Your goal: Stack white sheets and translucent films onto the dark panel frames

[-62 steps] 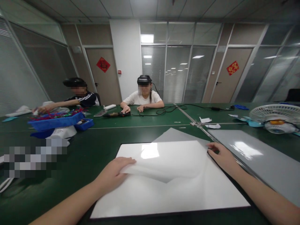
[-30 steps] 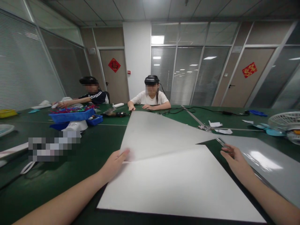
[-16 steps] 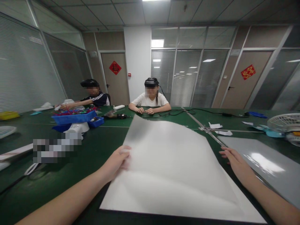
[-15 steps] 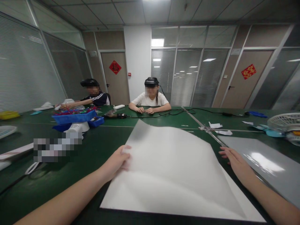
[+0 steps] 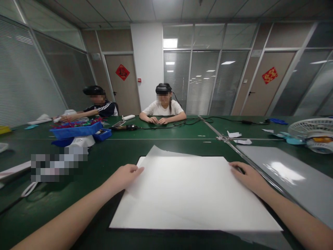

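A large white sheet [image 5: 192, 194] lies in front of me, over a flat piece whose dark border shows along the left and bottom. The sheet's far left corner sticks up, and a thin translucent part overhangs at the near right. My left hand [image 5: 127, 177] pinches the left edge, thumb on top and the other fingers partly hidden under it. At the right edge, my right hand [image 5: 244, 175] has its thumb and fingertips closed on the sheet's margin near the far right corner.
A glossy grey board [image 5: 275, 170] lies to the right, beside a metal strip. Beyond it are a white fan [image 5: 309, 133] and paper scraps [image 5: 234, 134]. Blue trays [image 5: 78, 130] with coloured bits stand left. Two people sit across the green table [image 5: 166, 139]; a black cable crosses it.
The sheet, bulging upward before, now lies much flatter. My right hand has moved left from beside the sheet onto its right edge. My left hand stays at the left edge.
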A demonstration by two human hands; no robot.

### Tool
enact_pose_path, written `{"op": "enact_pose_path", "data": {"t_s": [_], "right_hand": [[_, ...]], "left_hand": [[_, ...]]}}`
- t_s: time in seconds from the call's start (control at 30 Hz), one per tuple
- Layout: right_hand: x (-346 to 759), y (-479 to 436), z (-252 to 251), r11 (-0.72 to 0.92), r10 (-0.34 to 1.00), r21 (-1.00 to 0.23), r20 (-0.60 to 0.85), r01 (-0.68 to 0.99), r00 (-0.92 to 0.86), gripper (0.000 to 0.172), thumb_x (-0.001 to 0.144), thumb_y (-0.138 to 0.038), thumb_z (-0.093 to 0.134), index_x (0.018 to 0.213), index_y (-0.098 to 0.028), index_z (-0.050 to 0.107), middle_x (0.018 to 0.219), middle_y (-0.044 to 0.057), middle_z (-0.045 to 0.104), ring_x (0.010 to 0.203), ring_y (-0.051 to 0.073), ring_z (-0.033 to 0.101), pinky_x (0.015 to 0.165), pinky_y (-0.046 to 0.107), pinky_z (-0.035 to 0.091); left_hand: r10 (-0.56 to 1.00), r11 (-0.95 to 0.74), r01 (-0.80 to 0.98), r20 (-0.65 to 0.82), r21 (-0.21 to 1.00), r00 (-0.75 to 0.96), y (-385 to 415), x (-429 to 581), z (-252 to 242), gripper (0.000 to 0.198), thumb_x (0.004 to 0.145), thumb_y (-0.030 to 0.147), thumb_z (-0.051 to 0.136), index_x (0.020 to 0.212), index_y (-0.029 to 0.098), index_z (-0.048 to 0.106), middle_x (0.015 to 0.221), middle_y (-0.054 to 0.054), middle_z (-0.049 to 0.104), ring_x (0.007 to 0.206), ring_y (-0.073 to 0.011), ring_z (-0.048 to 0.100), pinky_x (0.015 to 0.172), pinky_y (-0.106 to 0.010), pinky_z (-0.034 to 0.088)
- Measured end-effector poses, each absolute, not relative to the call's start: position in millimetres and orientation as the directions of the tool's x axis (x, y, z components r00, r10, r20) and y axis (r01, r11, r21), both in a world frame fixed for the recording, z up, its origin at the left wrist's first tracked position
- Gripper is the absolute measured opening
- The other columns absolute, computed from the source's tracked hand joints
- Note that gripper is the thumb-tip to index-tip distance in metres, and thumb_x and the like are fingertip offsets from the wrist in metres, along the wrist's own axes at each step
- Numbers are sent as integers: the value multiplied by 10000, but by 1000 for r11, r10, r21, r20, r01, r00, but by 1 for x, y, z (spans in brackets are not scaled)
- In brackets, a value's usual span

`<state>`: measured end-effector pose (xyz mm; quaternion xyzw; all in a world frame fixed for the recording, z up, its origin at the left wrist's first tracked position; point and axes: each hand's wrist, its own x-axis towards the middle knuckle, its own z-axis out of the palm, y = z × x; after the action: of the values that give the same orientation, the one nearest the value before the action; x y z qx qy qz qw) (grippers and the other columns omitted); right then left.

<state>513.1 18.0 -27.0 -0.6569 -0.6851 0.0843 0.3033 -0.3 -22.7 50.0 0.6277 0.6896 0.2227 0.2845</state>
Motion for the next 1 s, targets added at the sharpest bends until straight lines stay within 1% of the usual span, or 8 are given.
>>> {"op": "enact_pose_path", "data": {"t_s": [0.03,0.1,0.23,0.37,0.47,0.63,0.77,1.0], "right_hand": [[513,18,-29,124,948,-505,314,854,48,384,791,-443,515,1065,-232,683,1138,52,681,1045,280,611,913,404,468],[512,19,-32,121,950,-500,308,858,45,403,797,-448,521,1115,-251,671,1201,41,660,1091,276,599,962,410,448],[509,18,-29,182,947,-517,320,836,-9,455,808,-480,534,1196,-263,631,1358,60,560,1227,281,518,1001,404,426],[507,17,-22,198,896,-529,439,825,67,452,802,-452,515,1168,-205,615,1335,127,547,1237,293,493,962,419,445],[504,13,-20,164,913,-492,405,855,58,418,797,-418,502,1124,-184,619,1163,121,630,1106,281,568,950,429,445],[497,3,-16,259,939,-420,321,870,-125,363,821,-394,510,1119,-221,625,1225,85,614,1159,265,544,1020,413,395],[495,1,-14,280,939,-446,310,850,-147,357,827,-385,501,1117,-217,623,1268,86,593,1198,255,528,1066,392,357],[496,4,-16,250,954,-473,270,845,-131,316,852,-384,489,1112,-252,611,1296,82,573,1189,248,523,947,363,443]], "left_hand": [[995,92,795,-83,599,-53,-19,-7,50,409,733,591,563,672,197,656,692,-68,684,651,-259,661,502,-278,419],[998,62,873,-22,483,-58,-11,-18,46,470,774,632,486,618,213,631,628,-58,657,615,-253,641,511,-286,392],[993,-26,937,116,347,-15,0,-31,29,459,849,585,390,1002,226,633,839,-57,673,738,-236,638,601,-298,426],[990,-80,946,133,315,40,3,-34,13,504,854,527,403,1210,210,564,1072,-86,629,878,-234,626,704,-316,461],[990,-88,953,130,289,52,2,-33,10,490,861,492,393,1236,227,565,1128,-81,604,965,-246,609,745,-325,467],[992,-86,960,112,267,58,2,-33,10,438,864,419,382,1209,240,585,1183,-73,577,1054,-257,582,805,-337,467],[991,-91,958,121,271,60,4,-34,8,425,852,394,394,1193,234,590,1188,-70,569,1041,-258,582,817,-341,463],[989,-103,954,130,282,68,-1,-32,13,346,849,336,384,1117,239,579,1122,-30,566,932,-223,588,707,-302,434]]}}
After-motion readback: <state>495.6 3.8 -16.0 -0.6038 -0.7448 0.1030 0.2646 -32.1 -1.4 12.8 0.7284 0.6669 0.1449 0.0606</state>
